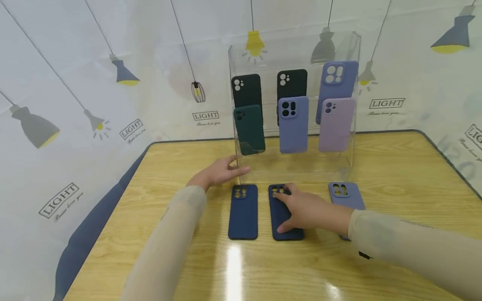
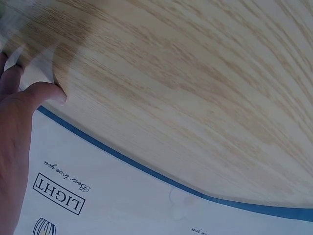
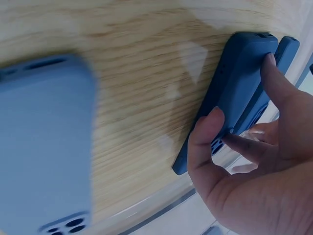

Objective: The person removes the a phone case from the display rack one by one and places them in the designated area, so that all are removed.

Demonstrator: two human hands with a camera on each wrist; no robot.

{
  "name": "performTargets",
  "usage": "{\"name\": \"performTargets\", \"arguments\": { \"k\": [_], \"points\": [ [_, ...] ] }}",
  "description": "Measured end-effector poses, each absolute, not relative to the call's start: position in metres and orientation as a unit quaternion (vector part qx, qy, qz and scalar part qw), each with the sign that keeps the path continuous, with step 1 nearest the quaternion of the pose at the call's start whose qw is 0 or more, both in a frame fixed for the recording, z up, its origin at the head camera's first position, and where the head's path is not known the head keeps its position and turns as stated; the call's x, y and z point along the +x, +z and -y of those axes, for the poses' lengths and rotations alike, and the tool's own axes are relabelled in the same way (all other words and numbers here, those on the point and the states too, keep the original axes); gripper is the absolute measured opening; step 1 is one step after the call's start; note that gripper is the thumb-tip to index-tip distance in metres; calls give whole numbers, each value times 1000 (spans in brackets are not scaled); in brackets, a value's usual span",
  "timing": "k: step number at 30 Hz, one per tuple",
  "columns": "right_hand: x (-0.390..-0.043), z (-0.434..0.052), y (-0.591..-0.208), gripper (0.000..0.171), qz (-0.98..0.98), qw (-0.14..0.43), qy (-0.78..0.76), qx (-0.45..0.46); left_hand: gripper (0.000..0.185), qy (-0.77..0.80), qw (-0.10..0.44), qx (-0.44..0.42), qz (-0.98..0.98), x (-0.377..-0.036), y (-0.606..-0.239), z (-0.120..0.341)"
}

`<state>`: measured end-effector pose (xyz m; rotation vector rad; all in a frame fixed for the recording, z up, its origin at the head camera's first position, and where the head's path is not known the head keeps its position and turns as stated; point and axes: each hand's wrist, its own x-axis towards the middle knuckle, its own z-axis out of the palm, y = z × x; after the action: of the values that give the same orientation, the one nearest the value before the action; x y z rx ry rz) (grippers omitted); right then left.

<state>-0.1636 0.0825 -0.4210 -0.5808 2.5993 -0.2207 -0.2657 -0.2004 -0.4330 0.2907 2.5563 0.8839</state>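
Note:
My left hand [image 1: 220, 170] is at the lower left corner of a clear acrylic display stand [image 1: 293, 167], thumb in front of its edge and fingers at its side. In the left wrist view, the thumb [image 2: 46, 93] and fingertips hold the clear edge. My right hand [image 1: 305, 209] lies over the middle dark blue phone case [image 1: 279, 213] on the table, with thumb at its lower end and bent fingers around the camera cutouts. Another dark blue phone case [image 1: 243, 217] lies to its left. A lavender-blue phone case [image 1: 344, 196] lies right, partly hidden by the right forearm.
Upright on the stand are two black cases [image 1: 246, 90], a dark green case [image 1: 250, 129], two lavender-blue cases [image 1: 293, 133] and a pink-lilac case [image 1: 335, 129]. The wooden table [image 1: 180, 163] meets a lamp-printed wall covering [image 1: 158, 83] behind the stand.

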Motion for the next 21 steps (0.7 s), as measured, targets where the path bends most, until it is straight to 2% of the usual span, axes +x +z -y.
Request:
{"name": "performTargets", "arguments": {
  "k": [9,21],
  "points": [
    [-162,-58,-420,106,-946,228,-88,-212,96,319,215,95,-918,-266,-436,201],
    [-160,-57,-414,103,-947,223,-101,-210,98,320,215,89,-919,-267,-436,201]
  ]
}}
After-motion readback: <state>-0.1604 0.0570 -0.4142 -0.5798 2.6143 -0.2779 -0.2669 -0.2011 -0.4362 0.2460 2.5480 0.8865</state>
